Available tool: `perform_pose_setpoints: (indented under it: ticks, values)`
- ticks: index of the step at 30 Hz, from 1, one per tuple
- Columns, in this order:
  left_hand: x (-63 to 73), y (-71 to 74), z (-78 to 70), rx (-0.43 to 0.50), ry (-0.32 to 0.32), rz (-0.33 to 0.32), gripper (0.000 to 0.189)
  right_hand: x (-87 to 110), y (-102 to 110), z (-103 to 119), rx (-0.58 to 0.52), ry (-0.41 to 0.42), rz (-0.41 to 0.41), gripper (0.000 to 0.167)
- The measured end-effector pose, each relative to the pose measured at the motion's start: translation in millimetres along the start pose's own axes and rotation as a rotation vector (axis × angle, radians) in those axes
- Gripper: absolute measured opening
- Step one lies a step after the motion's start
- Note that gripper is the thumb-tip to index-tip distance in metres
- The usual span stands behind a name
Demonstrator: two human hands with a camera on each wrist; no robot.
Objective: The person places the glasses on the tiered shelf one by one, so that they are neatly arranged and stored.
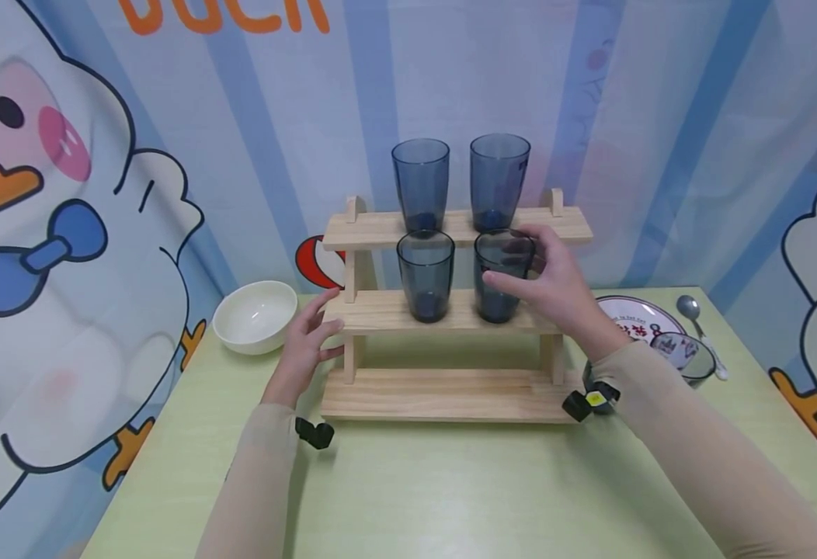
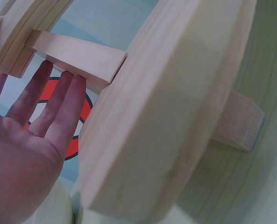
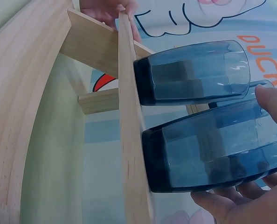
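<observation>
The left grip (image 1: 299,351), its fingers spread, was at the left end of the wooden rack (image 1: 443,396), well apart from the front right glass (image 1: 495,301). The right grip (image 1: 557,289) was nearer, thumb and fingers curled round that glass's upper part. The glass stood long axis upright on the middle shelf (image 1: 373,310), leftward of this grip. Beyond, two rear glasses (image 1: 420,186) stood on the top shelf (image 1: 366,228).
</observation>
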State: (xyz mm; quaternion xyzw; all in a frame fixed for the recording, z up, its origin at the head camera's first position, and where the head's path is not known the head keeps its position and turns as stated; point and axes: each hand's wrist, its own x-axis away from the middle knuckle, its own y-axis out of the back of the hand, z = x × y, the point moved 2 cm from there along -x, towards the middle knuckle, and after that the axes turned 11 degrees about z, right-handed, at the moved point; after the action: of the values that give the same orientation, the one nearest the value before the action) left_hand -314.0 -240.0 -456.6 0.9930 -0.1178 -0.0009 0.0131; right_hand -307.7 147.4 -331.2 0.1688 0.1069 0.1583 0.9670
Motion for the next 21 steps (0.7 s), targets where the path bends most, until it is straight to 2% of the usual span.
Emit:
perform_pose_setpoints:
  ticks: [21]
  values:
    - [0.0, 0.0, 0.7, 0.001, -0.005, 0.005, 0.058, 3.1, 0.0, 1.1, 0.037, -0.024, 0.001, 0.092]
